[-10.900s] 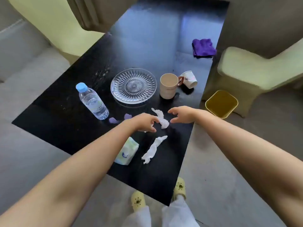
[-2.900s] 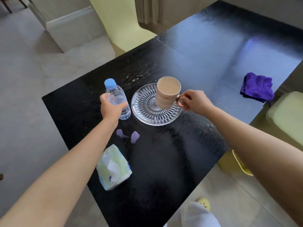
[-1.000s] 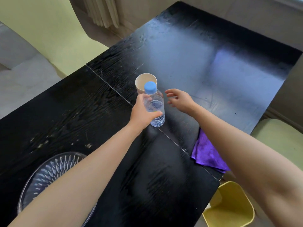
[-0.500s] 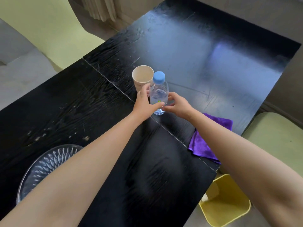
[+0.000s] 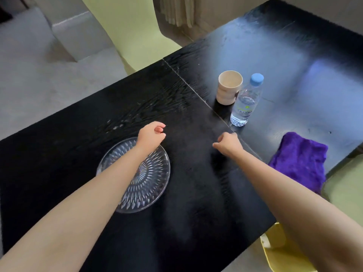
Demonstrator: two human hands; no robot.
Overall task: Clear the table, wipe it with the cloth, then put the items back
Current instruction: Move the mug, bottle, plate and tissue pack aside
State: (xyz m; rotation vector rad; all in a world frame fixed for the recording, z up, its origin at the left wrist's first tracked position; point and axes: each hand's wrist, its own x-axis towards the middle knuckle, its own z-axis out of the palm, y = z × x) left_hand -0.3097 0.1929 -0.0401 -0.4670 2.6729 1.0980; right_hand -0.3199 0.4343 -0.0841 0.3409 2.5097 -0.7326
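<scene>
On the black table (image 5: 196, 203) a beige mug (image 5: 228, 90) and a clear water bottle (image 5: 245, 103) with a blue cap stand side by side on the far section. A purple cloth (image 5: 300, 160) lies at the right edge. A cut-glass plate (image 5: 145, 181) lies near the left, partly under my left forearm. My left hand (image 5: 151, 135) hovers above the plate's far rim, fingers loosely curled, holding nothing. My right hand (image 5: 227, 143) is over the bare table middle, fingers curled in, holding nothing.
A yellow bin (image 5: 279, 254) stands on the floor below the table's right corner. Pale green chairs stand at the far left (image 5: 127, 30) and at the right (image 5: 345, 185). A seam (image 5: 188, 85) splits the tabletop into two sections.
Both hands have let go of the bottle and drawn back toward me. The bottle now stands alone beside the mug. The view has swung left, so the plate shows more.
</scene>
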